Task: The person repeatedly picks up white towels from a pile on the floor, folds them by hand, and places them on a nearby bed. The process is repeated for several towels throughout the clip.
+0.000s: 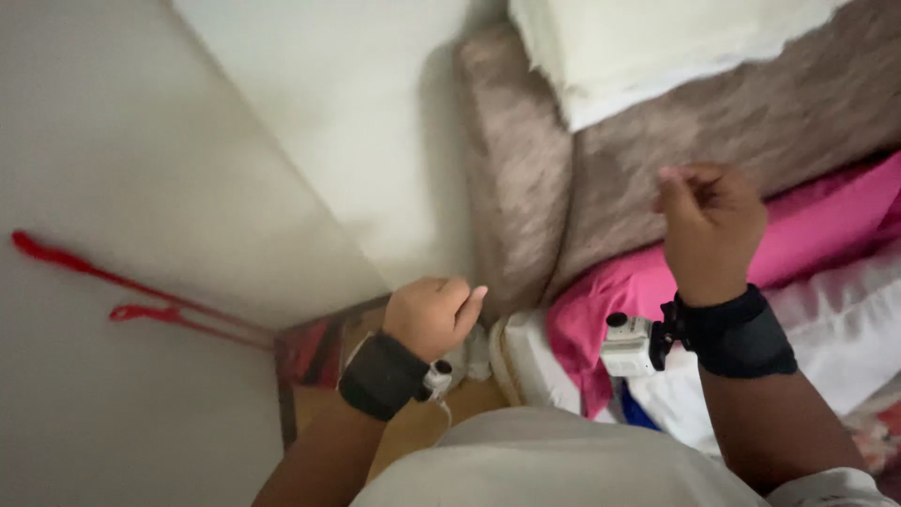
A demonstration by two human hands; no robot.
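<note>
At the corner of the grey blanket [526,188], I see the left hand [432,314] curled into a loose fist, fingers folded in, knuckles just beside the blanket's hanging edge. Can't tell if it pinches any fabric; nothing visible in it. Black wrist strap [383,374] on that wrist with a small camera unit attached.

Right hand [709,221] is up in front of the blanket, right of its corner, fingers half curled and thumb near fingertips, holding nothing I can see. It looks clear of the fabric. Second strap [737,330] on that wrist, with a white camera [631,345] fixed to it.

Pink sheet [817,225] lies just below the blanket, under the right hand. White pillow [648,47] sits on top of the blanket. Left of the blanket: white wall [375,122], red cord [141,296] hanging across it.
</note>
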